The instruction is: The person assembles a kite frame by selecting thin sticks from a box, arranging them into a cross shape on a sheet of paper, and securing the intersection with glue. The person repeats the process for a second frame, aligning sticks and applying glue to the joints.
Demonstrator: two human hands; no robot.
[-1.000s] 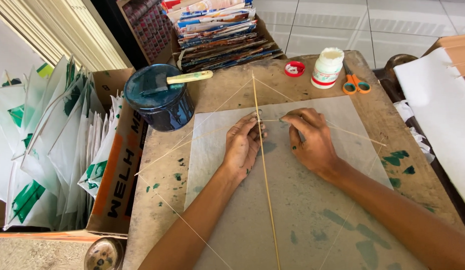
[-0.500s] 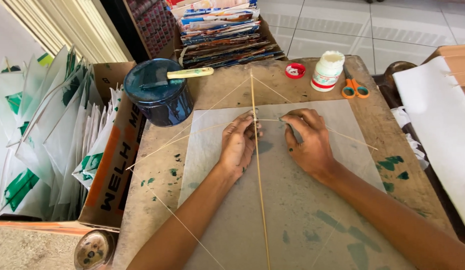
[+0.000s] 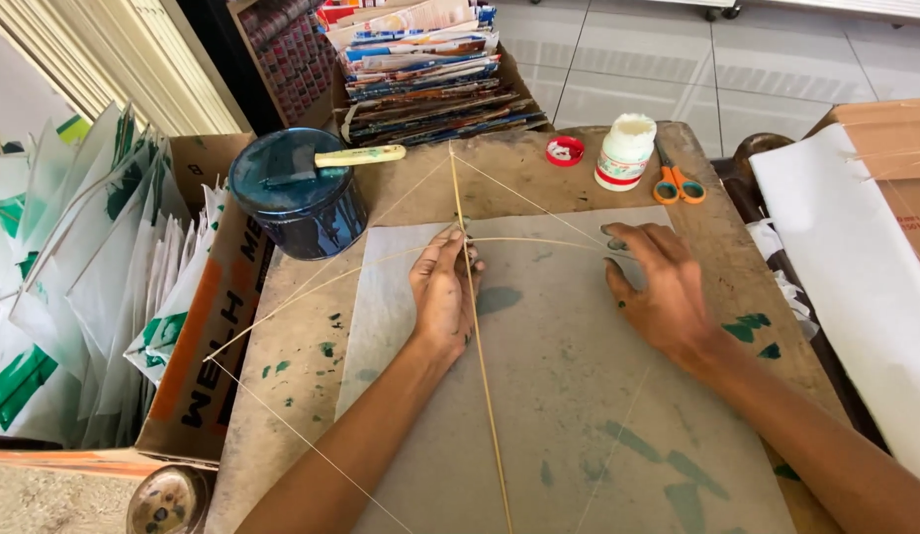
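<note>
A thin grey paper sheet lies on a worn wooden table. A long upright bamboo stick runs down the sheet's middle, crossed near the top by a thinner bowed stick, with strings running out to the sides. My left hand lies flat on the sheet, fingers against the upright stick just below the crossing. My right hand rests flat on the sheet to the right, fingertips near the bowed stick. Neither hand grips anything.
A dark blue paint can with a brush across it stands at the table's back left. A white glue bottle, red cap and orange scissors sit at the back. A cardboard box of finished kites stands left; stacked magazines behind; white paper right.
My right hand has slid to the right, away from the crossing of the sticks, and spread flat. My left hand has stayed by the upright stick.
</note>
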